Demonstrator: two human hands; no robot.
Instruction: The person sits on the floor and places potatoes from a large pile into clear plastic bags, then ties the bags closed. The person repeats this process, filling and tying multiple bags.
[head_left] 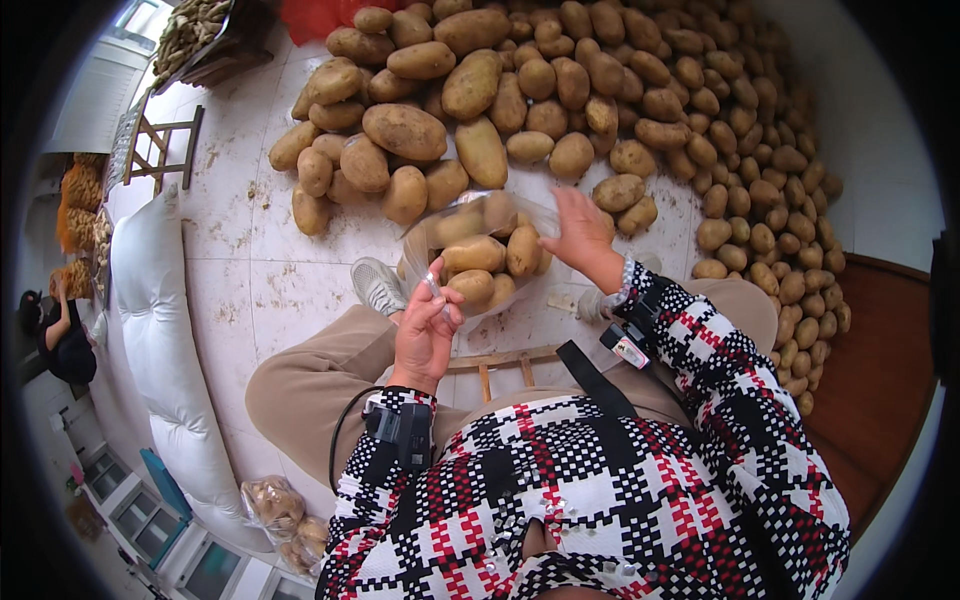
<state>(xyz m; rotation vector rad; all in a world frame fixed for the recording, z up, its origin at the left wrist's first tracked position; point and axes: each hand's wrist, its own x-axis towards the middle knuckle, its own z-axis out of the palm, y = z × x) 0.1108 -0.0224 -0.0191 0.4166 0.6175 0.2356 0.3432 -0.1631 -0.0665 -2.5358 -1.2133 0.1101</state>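
Observation:
A clear plastic bag [431,232] with several potatoes [474,254] in it rests between my knees, its side bulging with them. My left hand [424,333] is closed on the bag's near left edge, the fingers bunched around the film. At the right side of the bag, my right hand [585,238] has its thumb against the film and its fingers curved over the rim, gripping it. Just beyond the bag lies a heap of loose potatoes [405,132]; the nearest ones come close to my right hand.
The heap runs along the right wall beside a brown board [870,360]. Filled potato bags [275,505] stand at lower left, near a long white cushion [165,340]. A wooden stool [165,145] lies farther off. Another person [68,340] works at far left. Dirt marks the tiled floor [225,290].

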